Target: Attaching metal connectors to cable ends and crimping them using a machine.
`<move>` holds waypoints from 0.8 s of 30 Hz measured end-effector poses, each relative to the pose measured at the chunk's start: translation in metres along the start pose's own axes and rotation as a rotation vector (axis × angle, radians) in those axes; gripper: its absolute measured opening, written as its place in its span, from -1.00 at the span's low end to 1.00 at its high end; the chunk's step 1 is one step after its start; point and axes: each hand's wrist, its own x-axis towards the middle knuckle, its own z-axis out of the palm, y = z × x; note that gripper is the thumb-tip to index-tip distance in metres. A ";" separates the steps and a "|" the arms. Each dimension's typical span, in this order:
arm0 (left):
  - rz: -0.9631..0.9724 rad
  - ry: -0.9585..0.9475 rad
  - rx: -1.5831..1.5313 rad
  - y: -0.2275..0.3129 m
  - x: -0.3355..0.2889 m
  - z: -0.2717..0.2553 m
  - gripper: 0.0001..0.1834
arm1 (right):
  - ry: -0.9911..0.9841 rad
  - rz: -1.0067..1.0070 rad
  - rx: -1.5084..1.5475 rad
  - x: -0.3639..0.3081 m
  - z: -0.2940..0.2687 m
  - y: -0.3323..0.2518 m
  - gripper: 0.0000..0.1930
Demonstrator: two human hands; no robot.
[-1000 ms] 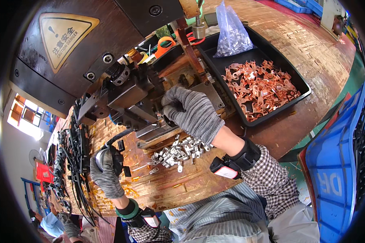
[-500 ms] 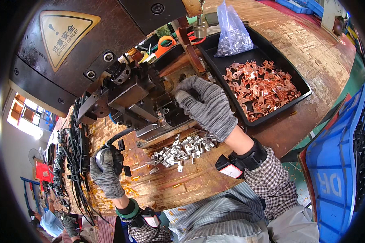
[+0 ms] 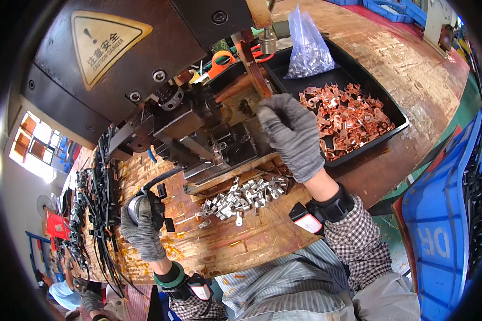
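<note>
- Grey-gloved left hand (image 3: 143,230): fingers curled round a black cable (image 3: 156,208), left of the silver terminals (image 3: 242,199).
- Grey-gloved right hand (image 3: 294,139): fingers bent, between press (image 3: 182,125) and tray (image 3: 356,67); cannot tell whether the tips meet or hold anything.
- Terminals: loose pile on the table (image 3: 214,241), before the press.
- Copper lugs (image 3: 353,117): heaped in the tray, beside a clear bag (image 3: 308,48).

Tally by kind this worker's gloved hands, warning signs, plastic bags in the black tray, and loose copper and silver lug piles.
Gloved hands: 2
Warning sign: 1
Plastic bag: 1
Copper lug pile: 1
Silver lug pile: 1
Total: 6
</note>
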 end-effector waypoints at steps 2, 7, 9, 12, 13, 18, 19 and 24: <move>0.003 -0.019 -0.055 0.017 -0.008 -0.002 -0.66 | 0.032 -0.045 -0.009 -0.010 -0.004 -0.006 -0.87; 0.484 0.087 0.232 0.052 -0.050 -0.015 -0.60 | -0.181 -0.338 -0.475 -0.047 -0.004 -0.053 -0.86; 0.386 -0.037 0.016 0.055 -0.074 -0.023 -0.65 | -0.371 -0.374 -0.506 -0.057 -0.008 -0.062 -0.79; 0.192 -0.313 -0.669 0.057 -0.107 -0.033 -0.73 | -0.642 -0.286 -0.485 -0.071 -0.004 -0.085 -0.64; 0.210 -0.395 -0.303 0.056 -0.110 -0.046 -0.72 | -0.768 -0.326 -0.530 -0.079 0.000 -0.086 -0.59; 0.906 -0.514 0.037 0.061 -0.105 -0.075 -0.73 | -1.312 0.229 -0.412 -0.094 0.028 -0.116 -0.35; 0.952 -0.577 -0.097 0.063 -0.105 -0.078 -0.73 | -1.399 0.343 -0.243 -0.097 0.038 -0.104 -0.38; 1.469 -0.429 0.073 0.109 -0.093 -0.094 -0.67 | -1.537 -0.226 0.388 -0.120 0.074 -0.043 -0.72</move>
